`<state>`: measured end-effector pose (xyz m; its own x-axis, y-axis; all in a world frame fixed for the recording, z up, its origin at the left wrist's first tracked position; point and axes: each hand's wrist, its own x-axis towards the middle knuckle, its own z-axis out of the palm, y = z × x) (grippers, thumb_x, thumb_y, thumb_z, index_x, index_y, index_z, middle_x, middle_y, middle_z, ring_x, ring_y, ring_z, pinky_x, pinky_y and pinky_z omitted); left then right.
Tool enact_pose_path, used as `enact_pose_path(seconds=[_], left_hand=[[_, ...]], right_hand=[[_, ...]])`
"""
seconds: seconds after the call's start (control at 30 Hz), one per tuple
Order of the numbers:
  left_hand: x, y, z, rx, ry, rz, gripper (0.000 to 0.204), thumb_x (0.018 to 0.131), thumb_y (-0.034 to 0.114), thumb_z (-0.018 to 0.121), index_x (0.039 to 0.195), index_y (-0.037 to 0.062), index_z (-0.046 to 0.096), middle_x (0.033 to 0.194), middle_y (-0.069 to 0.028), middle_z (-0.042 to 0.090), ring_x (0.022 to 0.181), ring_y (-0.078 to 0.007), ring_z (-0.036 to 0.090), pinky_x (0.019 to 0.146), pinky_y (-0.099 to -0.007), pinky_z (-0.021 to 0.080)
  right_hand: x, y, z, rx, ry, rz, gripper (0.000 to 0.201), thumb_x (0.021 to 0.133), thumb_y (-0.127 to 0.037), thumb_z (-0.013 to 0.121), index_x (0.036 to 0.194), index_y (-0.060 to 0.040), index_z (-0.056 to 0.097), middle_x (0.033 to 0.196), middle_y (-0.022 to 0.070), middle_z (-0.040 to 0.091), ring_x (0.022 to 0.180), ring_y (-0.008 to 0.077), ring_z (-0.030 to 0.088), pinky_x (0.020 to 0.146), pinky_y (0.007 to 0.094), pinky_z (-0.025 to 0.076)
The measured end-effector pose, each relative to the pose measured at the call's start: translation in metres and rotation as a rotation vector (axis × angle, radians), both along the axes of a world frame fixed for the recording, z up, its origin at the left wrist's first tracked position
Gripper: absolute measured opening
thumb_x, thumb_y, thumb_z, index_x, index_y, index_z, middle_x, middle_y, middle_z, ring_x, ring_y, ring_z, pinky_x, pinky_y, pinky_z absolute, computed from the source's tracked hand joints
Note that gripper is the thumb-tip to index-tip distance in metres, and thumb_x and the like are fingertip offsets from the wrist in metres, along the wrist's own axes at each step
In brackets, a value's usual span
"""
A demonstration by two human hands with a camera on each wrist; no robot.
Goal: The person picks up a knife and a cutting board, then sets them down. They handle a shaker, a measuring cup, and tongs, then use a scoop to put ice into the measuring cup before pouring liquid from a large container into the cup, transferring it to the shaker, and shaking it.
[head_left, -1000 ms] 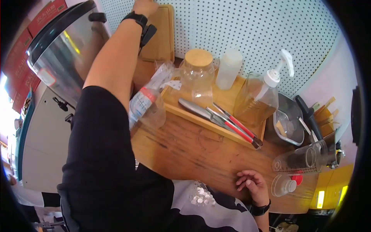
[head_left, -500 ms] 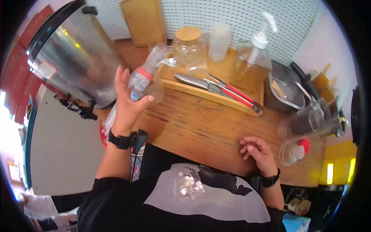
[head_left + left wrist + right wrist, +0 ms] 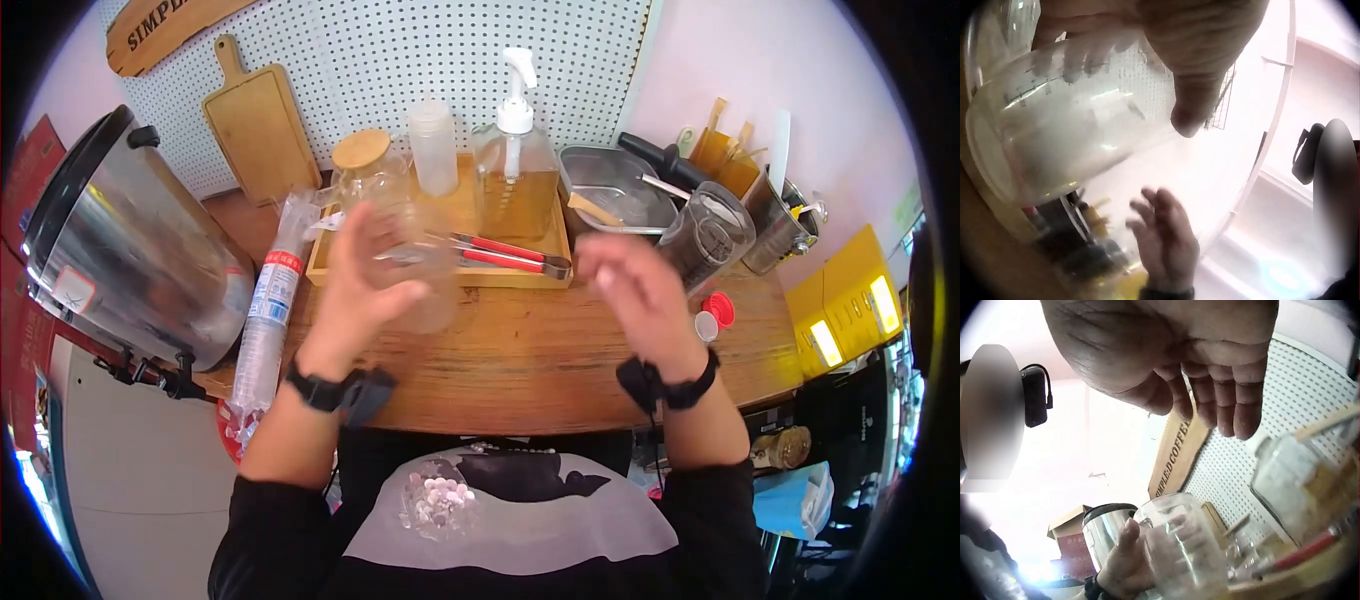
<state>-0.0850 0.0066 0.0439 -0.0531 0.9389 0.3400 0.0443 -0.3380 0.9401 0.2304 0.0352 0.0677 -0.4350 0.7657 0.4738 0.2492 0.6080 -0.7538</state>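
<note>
My left hand [image 3: 380, 270] grips a clear plastic cup [image 3: 428, 290] above the wooden table [image 3: 530, 350], thumb on the near side and fingers round the back. The left wrist view shows the cup [image 3: 1066, 125] close up with measuring marks on its wall. My right hand [image 3: 632, 282] hovers a little to the cup's right, fingers loose and holding nothing, blurred by motion. From the right wrist view, the right hand's fingers [image 3: 1222, 406] hang relaxed above the cup [image 3: 1179, 556].
A wooden tray [image 3: 440, 270] holds a cork-lidded jar [image 3: 368, 170], a white bottle [image 3: 433, 147], a pump dispenser [image 3: 515, 165] and red-handled tongs [image 3: 500, 255]. A sleeve of cups [image 3: 265, 320] lies beside a steel urn [image 3: 130, 250]. A metal pan [image 3: 615, 185], measuring cup [image 3: 705, 235] and red lid [image 3: 718, 308] are at the right.
My left hand came down from the back wall, took a clear cup near the sleeve and brought it to the middle. My right hand lifted off the table's front edge.
</note>
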Motion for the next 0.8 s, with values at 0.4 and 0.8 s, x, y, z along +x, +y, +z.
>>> enact_pose_path(seconds=[0.4, 0.8], left_hand=[[0.088, 0.097, 0.063, -0.033, -0.035, -0.215, 0.102, 0.067, 0.029, 0.085, 0.139, -0.0082, 0.024, 0.127, -0.0233, 0.048, 0.115, -0.0263, 0.053, 0.094, -0.0338, 0.046], [0.089, 0.102, 0.073, -0.027, -0.025, -0.218, 0.102, 0.068, 0.03, 0.084, 0.141, -0.0067, 0.022, 0.128, -0.0229, 0.047, 0.115, -0.0274, 0.052, 0.096, -0.0346, 0.045]], right_hand=[[-0.066, 0.136, 0.085, 0.524, -0.005, -0.1, 0.036, 0.097, -0.023, 0.047, 0.123, -0.0002, 0.056, 0.127, 0.0166, 0.055, 0.12, 0.028, 0.051, 0.103, 0.0349, 0.038], [-0.064, 0.133, 0.085, 0.184, 0.016, 0.0, 0.055, 0.1, -0.044, 0.038, 0.129, -0.0003, 0.054, 0.134, 0.0145, 0.053, 0.126, 0.0236, 0.046, 0.107, 0.0319, 0.031]])
